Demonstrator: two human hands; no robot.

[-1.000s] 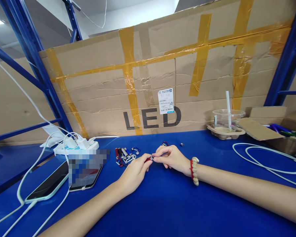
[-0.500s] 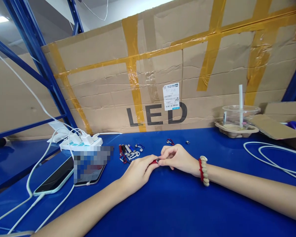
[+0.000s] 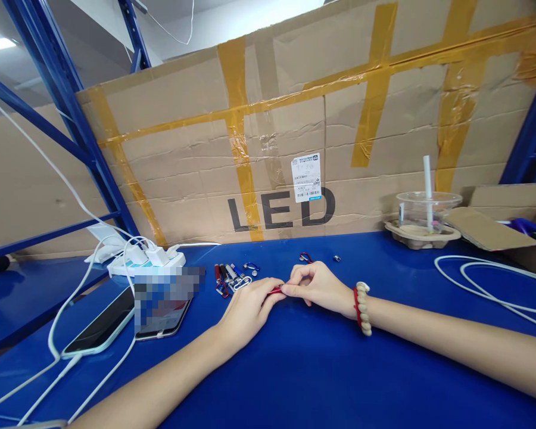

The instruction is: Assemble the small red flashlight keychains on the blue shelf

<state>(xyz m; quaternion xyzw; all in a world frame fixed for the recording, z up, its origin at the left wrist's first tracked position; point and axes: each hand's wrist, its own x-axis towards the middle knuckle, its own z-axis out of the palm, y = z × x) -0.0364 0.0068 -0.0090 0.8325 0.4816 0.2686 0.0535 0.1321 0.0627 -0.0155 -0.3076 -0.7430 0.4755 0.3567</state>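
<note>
Thumb and fingers of my left hand (image 3: 249,310) are closed on a small red metal tube (image 3: 274,291). My right hand (image 3: 316,285) pinches at the tube's right end, where the fingertips cover whatever part sits there. Left of my hands lies a group of small tubes (image 3: 227,275) in red, black, silver and blue, with a white carabiner (image 3: 242,283) beside them. A blue carabiner (image 3: 251,266) rests just behind. Beyond my right hand are a red carabiner (image 3: 305,258) and a small silver metal piece (image 3: 336,258).
Two phones (image 3: 102,322) with white cables lie at left, near a white power strip (image 3: 172,262). At back right stands a clear plastic cup (image 3: 429,208) with a straw, in a cardboard holder (image 3: 422,237). A white cable (image 3: 477,286) loops at right. Taped cardboard (image 3: 196,185) walls the blue table's (image 3: 321,375) back.
The dark and silver end of the tube that showed between my hands is now covered by my right fingertips. The view has shifted slightly; both hands stay together.
</note>
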